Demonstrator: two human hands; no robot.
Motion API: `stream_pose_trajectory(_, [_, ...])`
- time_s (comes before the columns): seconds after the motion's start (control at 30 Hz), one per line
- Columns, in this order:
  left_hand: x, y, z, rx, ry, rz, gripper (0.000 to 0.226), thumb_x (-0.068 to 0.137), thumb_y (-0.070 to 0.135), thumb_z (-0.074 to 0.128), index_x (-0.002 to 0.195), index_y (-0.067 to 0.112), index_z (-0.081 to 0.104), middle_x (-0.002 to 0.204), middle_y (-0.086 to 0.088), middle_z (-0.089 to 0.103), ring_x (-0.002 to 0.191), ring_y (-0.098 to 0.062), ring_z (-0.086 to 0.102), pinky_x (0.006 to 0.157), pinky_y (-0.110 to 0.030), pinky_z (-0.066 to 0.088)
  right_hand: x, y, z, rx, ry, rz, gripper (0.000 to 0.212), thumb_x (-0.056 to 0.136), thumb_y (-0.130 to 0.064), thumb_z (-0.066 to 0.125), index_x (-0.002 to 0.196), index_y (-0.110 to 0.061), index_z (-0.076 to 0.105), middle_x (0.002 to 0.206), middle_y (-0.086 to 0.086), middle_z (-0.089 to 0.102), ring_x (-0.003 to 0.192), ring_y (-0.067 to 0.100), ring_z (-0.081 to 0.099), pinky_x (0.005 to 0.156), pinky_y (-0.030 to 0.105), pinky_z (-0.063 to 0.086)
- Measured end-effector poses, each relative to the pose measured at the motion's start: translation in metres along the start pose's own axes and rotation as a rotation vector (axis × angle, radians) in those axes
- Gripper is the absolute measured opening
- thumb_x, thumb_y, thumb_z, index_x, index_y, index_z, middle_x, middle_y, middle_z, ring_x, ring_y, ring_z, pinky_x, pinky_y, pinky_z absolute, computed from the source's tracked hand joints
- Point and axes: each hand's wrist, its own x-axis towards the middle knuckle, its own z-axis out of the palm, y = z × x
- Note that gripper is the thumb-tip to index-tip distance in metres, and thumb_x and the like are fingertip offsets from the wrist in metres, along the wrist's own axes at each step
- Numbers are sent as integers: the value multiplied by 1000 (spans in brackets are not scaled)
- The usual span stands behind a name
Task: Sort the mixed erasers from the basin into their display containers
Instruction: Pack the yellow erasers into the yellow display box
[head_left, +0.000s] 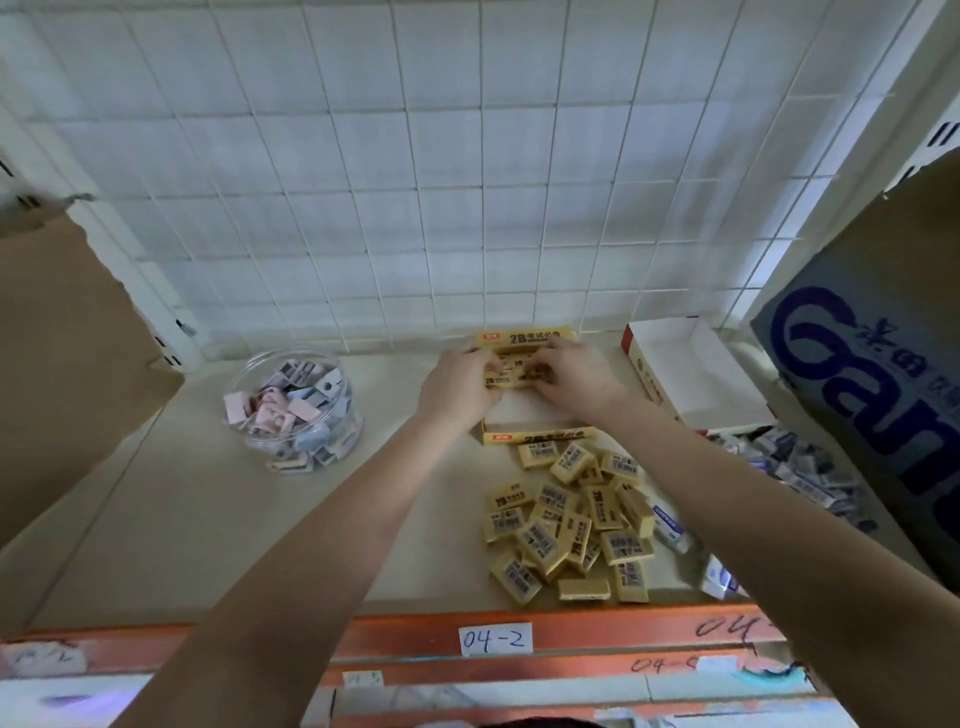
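Note:
A yellow display box (535, 435) marked 2B stands open at the back middle of the shelf. Both my hands reach into it. My left hand (457, 382) and my right hand (563, 376) pinch yellow erasers (511, 373) lying in a row at the box's far end. The near part of the box floor shows bare white. In front of the box lies a loose pile of several yellow erasers (566, 514). A clear round tub (296, 410) at the left holds pink, blue and grey erasers.
An open white-lined box (696, 379) stands to the right of the yellow one. Blue-wrapped erasers (800, 467) lie heaped at the right, beside a large blue carton (872, 374). A brown carton (67, 353) stands at the left. A wire grid backs the shelf.

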Motion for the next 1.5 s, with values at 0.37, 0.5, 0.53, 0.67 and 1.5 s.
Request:
stream_pose_trajectory(0.37, [-5, 7, 4, -6, 51, -71, 31, 86, 15, 62, 117, 19, 63, 130, 2, 55, 111, -19, 54, 79, -27, 43, -5, 4, -6, 19, -81, -53, 23, 90, -12, 55, 109, -9, 68, 117, 8, 61, 107, 24, 56, 94, 25, 38])
stream_pose_trajectory(0.5, [-25, 9, -7, -52, 103, 72, 32, 85, 17, 63, 118, 19, 63, 130, 2, 54, 119, -19, 47, 91, -27, 38, -25, 3, -22, 65, -59, -96, 28, 92, -13, 54, 117, -11, 64, 124, 5, 60, 115, 21, 54, 101, 27, 37])
stream_pose_trajectory(0.53, [-33, 10, -12, -94, 104, 99, 31, 85, 18, 64, 116, 20, 64, 123, 3, 57, 113, -17, 49, 89, -24, 37, -31, 3, -27, 103, -28, -97, 26, 92, -12, 55, 115, -11, 66, 120, 5, 62, 111, 20, 56, 98, 24, 37])
stream_pose_trajectory(0.67, [-68, 17, -23, -185, -52, 134, 26, 84, 19, 69, 110, 23, 67, 101, 12, 66, 84, -5, 60, 80, -24, 49, -58, -2, -39, 225, -37, -153, 18, 89, -7, 59, 100, -12, 72, 101, 2, 71, 86, 11, 62, 88, 22, 48])
stream_pose_trajectory(1.5, [-102, 27, 3, -11, -11, -126, 37, 87, 43, 60, 120, 28, 63, 110, 9, 65, 93, -11, 60, 73, -25, 49, -75, -5, -36, 17, -385, -182, 34, 91, -20, 58, 125, -17, 60, 125, -3, 41, 103, 12, 47, 84, 16, 32])
